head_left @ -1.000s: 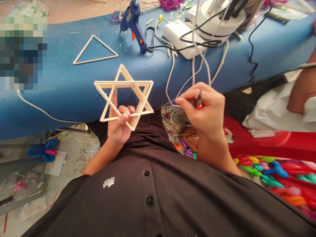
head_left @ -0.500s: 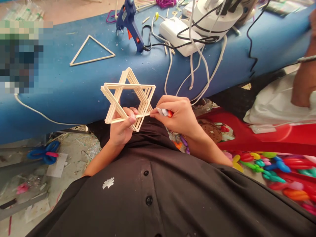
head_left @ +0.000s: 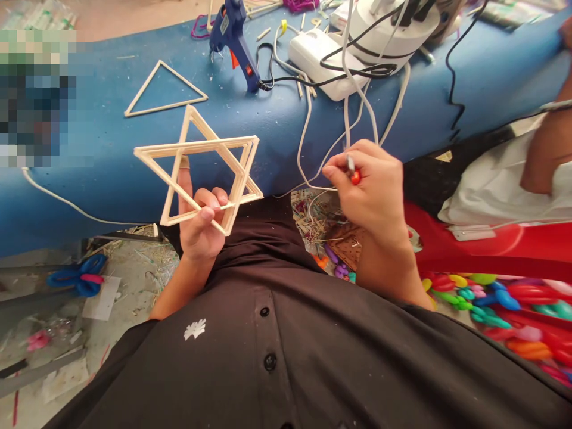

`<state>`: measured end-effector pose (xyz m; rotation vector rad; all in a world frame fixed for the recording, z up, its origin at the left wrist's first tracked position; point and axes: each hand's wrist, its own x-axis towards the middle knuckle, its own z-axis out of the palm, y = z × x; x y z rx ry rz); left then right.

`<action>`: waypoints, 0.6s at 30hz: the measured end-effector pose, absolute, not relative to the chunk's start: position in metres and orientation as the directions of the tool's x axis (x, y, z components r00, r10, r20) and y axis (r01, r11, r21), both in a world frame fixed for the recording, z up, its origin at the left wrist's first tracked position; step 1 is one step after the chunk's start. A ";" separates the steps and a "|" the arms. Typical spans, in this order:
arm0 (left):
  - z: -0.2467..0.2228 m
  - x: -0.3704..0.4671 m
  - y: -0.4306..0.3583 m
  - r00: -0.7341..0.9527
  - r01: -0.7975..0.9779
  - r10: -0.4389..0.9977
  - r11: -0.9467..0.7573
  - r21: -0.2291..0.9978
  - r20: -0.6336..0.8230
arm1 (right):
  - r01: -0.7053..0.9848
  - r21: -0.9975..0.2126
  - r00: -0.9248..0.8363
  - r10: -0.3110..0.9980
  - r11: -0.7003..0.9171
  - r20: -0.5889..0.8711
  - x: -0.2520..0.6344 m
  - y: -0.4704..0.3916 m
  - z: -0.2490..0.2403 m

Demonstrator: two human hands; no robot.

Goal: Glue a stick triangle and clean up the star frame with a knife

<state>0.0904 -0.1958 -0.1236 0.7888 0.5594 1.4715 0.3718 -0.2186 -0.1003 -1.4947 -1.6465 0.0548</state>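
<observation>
My left hand [head_left: 203,229] grips the lower part of a star-shaped frame of pale wooden sticks [head_left: 214,142], made of stacked, crossed triangles. The frame is held up over the near edge of the blue table. To its right, apart from it, my right hand [head_left: 373,185] is closed around a small tool [head_left: 353,171] with a metal tip and an orange-red part; most of the tool is hidden in the fingers. A single flat stick triangle [head_left: 165,113] lies on the table behind the star frame.
On the blue table [head_left: 102,190] are a blue glue gun [head_left: 235,44], a white power strip [head_left: 324,62] and tangled cables. At the right are another person's arm [head_left: 547,149], a red chair [head_left: 473,250] and colourful balloons [head_left: 496,304].
The star frame and my left hand have moved left and turned. My right hand has moved up and right, away from the frame, with the tool still in it.
</observation>
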 end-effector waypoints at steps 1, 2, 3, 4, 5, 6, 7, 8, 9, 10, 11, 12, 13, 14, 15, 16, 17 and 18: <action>-0.122 0.089 -0.195 0.032 -0.654 0.990 -0.082 0.752 0.136 | 0.800 -0.551 0.152 0.807 0.239 0.571 0.378 -0.219 -0.100; -0.121 0.087 -0.194 0.019 -0.658 0.990 -0.092 0.747 0.139 | 0.814 -0.543 0.185 0.793 0.208 0.581 0.383 -0.220 -0.099; -0.119 0.086 -0.194 0.011 -0.665 0.990 -0.097 0.740 0.140 | 0.825 -0.535 0.208 0.782 0.182 0.587 0.386 -0.221 -0.098; -0.118 0.084 -0.193 0.004 -0.672 0.990 -0.101 0.734 0.140 | 0.833 -0.529 0.223 0.776 0.162 0.590 0.388 -0.221 -0.098; -0.117 0.082 -0.192 -0.007 -0.677 0.990 -0.108 0.728 0.141 | 0.838 -0.524 0.230 0.776 0.148 0.587 0.388 -0.222 -0.098; -0.115 0.080 -0.191 -0.019 -0.682 0.989 -0.118 0.722 0.145 | 0.839 -0.526 0.234 0.782 0.138 0.578 0.387 -0.223 -0.098; -0.114 0.078 -0.191 -0.028 -0.689 0.988 -0.128 0.713 0.150 | 0.832 -0.539 0.242 0.789 0.130 0.565 0.386 -0.224 -0.098; -0.112 0.076 -0.190 -0.033 -0.700 0.987 -0.135 0.701 0.157 | 0.813 -0.568 0.256 0.798 0.128 0.546 0.384 -0.225 -0.099; -0.111 0.073 -0.189 -0.033 -0.717 0.985 -0.140 0.683 0.167 | 0.771 -0.621 0.263 0.816 0.144 0.515 0.381 -0.226 -0.101; -0.111 0.070 -0.188 -0.026 -0.737 0.984 -0.139 0.661 0.178 | 0.698 -0.694 0.266 0.838 0.173 0.477 0.379 -0.226 -0.103; -0.111 0.067 -0.187 -0.011 -0.756 0.982 -0.132 0.641 0.189 | 0.599 -0.773 0.261 0.861 0.211 0.437 0.376 -0.225 -0.105; -0.113 0.065 -0.186 0.007 -0.766 0.981 -0.120 0.632 0.194 | 0.481 -0.841 0.245 0.884 0.246 0.398 0.373 -0.224 -0.107; -0.116 0.063 -0.186 0.019 -0.762 0.981 -0.111 0.638 0.193 | 0.363 -0.889 0.223 0.901 0.278 0.372 0.369 -0.223 -0.110; -0.120 0.062 -0.186 0.030 -0.748 0.982 -0.100 0.656 0.184 | 0.262 -0.917 0.202 0.912 0.301 0.357 0.364 -0.222 -0.112; -0.125 0.061 -0.186 0.045 -0.727 0.985 -0.083 0.682 0.168 | 0.188 -0.930 0.195 0.916 0.315 0.350 0.358 -0.220 -0.115; -0.129 0.062 -0.187 0.071 -0.706 0.986 -0.059 0.706 0.153 | 0.142 -0.935 0.196 0.916 0.326 0.349 0.350 -0.218 -0.117; -0.134 0.063 -0.188 0.114 -0.684 0.983 -0.025 0.729 0.140 | 0.109 -0.939 0.191 0.920 0.326 0.341 0.340 -0.216 -0.119; -0.137 0.066 -0.189 0.182 -0.665 0.974 0.023 0.746 0.132 | 0.073 -0.946 0.192 0.926 0.315 0.324 0.329 -0.215 -0.120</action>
